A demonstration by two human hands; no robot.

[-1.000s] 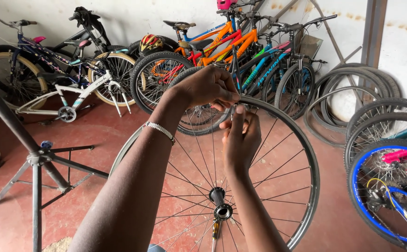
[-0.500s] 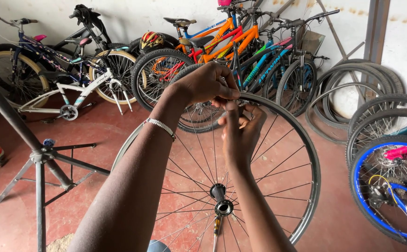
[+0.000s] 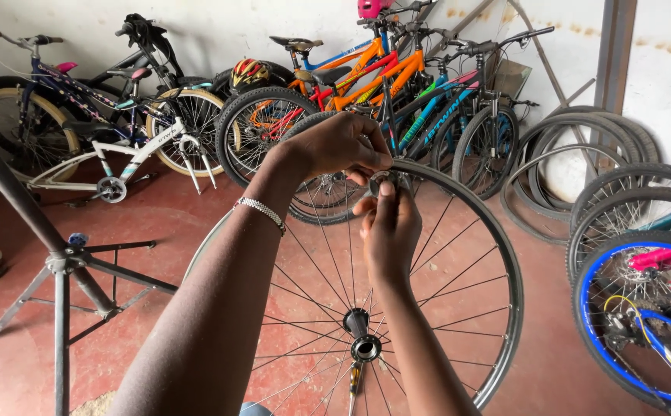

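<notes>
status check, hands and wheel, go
Left hand and right hand pinching small tool at wheel rim. Wheel upright, bare. Nothing blocking.

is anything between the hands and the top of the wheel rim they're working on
Nothing visible stands between them. The left hand and the right hand are both at the top of the bare wheel rim, fingers closed around a small tool at the rim. The parked bicycles stand behind the wheel, not in between.

Red floor (image 3: 158, 223), seemingly whitewashed wall (image 3: 220, 31).
</notes>
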